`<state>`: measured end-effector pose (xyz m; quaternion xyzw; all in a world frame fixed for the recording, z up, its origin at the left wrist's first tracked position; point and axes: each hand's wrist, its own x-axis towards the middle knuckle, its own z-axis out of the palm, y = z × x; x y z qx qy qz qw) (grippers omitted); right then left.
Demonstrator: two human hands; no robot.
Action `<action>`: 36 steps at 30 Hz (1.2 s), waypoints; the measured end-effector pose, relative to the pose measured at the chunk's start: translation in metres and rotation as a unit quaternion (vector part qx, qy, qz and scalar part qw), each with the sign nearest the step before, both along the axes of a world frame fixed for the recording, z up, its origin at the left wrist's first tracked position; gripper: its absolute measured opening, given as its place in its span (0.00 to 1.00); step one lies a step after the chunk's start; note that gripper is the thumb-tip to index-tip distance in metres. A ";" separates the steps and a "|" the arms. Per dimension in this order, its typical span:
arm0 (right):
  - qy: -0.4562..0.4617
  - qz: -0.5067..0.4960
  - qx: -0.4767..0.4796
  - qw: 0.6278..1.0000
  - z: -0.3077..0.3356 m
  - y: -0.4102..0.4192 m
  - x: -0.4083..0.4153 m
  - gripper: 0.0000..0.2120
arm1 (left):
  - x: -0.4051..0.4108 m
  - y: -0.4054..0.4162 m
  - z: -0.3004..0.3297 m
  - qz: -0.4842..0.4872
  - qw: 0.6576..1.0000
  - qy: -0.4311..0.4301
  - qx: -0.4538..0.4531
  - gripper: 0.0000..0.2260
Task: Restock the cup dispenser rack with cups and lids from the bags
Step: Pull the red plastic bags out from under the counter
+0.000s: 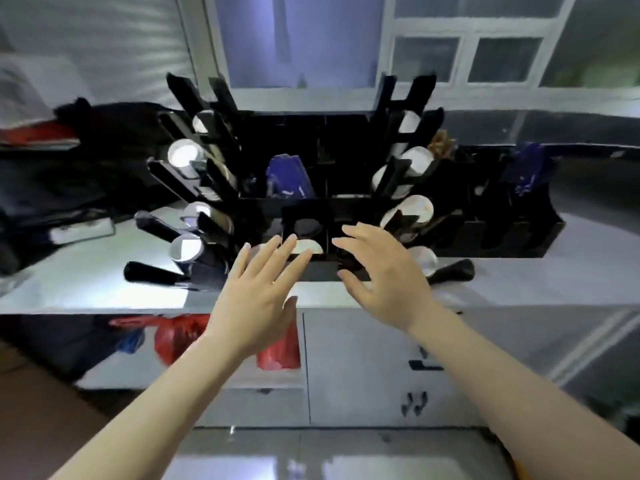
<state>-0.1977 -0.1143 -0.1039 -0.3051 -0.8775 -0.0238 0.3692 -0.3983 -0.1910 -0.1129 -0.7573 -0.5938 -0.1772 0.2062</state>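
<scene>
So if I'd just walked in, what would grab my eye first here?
Probably the two bare hands, left hand and right hand, spread open and holding nothing, reaching toward the front of the black cup dispenser rack on the steel counter. Next, the white cups poking out of its angled side slots, and the red bags hanging below the counter.

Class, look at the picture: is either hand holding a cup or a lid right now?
No: the left hand and the right hand both reach toward the black rack with fingers spread, gripping nothing.
</scene>
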 end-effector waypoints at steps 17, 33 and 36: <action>-0.139 0.132 -0.143 0.971 -0.163 -0.001 -0.155 0.13 | -0.149 -0.034 -0.147 0.068 0.968 0.070 -0.232 0.29; -0.272 -0.041 -0.275 0.921 -0.249 -0.050 -0.248 0.19 | -0.274 -0.058 -0.231 0.023 0.940 0.096 -0.326 0.30; -0.251 -0.088 -0.313 0.912 -0.273 -0.049 -0.274 0.19 | -0.302 -0.053 -0.254 0.027 0.941 0.102 -0.322 0.31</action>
